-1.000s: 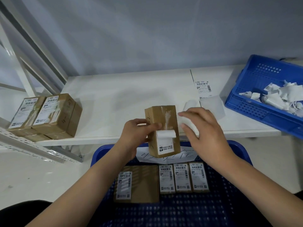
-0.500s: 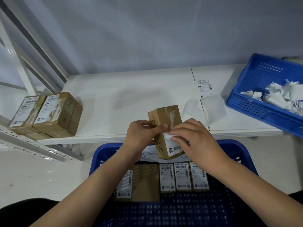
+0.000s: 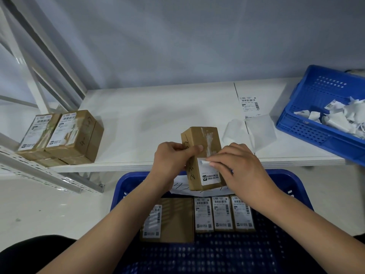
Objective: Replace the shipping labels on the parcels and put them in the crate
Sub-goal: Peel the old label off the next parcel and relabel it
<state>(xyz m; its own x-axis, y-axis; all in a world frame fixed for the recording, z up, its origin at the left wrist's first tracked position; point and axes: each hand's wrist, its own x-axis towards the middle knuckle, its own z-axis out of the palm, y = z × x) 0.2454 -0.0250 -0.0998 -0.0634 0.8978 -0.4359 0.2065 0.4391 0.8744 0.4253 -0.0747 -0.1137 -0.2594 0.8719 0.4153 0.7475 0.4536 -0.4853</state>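
Note:
My left hand (image 3: 173,161) grips a small brown cardboard parcel (image 3: 199,139) upright above the blue crate (image 3: 292,180). A torn remnant of a white shipping label (image 3: 210,175) sticks to the parcel's lower front face; bare tape residue shows above it. My right hand (image 3: 241,169) pinches the label's top edge with its fingertips. Inside the crate lie several labelled parcels (image 3: 223,213), flat, with their labels up. A fresh printed label (image 3: 249,104) lies on the white shelf (image 3: 158,119).
A stack of labelled brown parcels (image 3: 63,133) sits at the shelf's left end. A second blue crate (image 3: 320,107) with crumpled label scraps stands at the right. Two translucent backing sheets (image 3: 260,129) lie near it. White rack struts rise at the left.
My right hand came back from the shelf to the parcel and now pinches the label's top edge. The curled label flap has been pressed flatter; the parcel tilted slightly.

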